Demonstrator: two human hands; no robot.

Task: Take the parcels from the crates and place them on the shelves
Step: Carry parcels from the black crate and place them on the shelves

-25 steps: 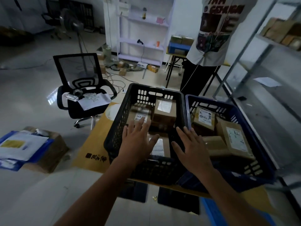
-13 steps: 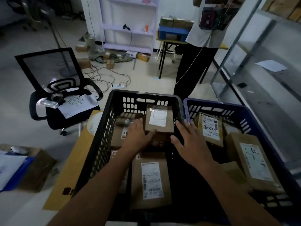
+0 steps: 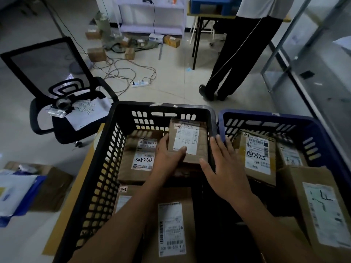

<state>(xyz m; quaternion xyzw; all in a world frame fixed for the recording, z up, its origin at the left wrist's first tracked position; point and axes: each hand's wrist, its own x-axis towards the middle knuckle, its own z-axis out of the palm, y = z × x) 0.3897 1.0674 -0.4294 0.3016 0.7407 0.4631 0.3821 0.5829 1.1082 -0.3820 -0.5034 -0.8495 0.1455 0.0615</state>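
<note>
A black crate (image 3: 110, 154) holds several brown cardboard parcels with white labels. My left hand (image 3: 167, 158) grips the left near corner of a small parcel (image 3: 197, 133) at the crate's far right, thumb on its label. My right hand (image 3: 226, 171) hovers with straight fingers just right of that parcel, over the crate's right wall. A larger parcel (image 3: 136, 162) lies to the left, and another (image 3: 171, 228) lies nearer me between my forearms. Beside it on the right, a blue crate (image 3: 266, 118) holds more parcels (image 3: 256, 156).
A black office chair (image 3: 62, 103) with papers stands left of the crates. A person in dark trousers (image 3: 237, 54) stands beyond them. Metal shelving (image 3: 303, 59) runs along the right. Cables and small boxes (image 3: 117, 52) litter the floor; a cardboard box (image 3: 51, 186) sits lower left.
I have leaned closer over the crates. My left hand has closed its thumb onto the small parcel's label. My right hand has moved nearer the parcel's right side.
</note>
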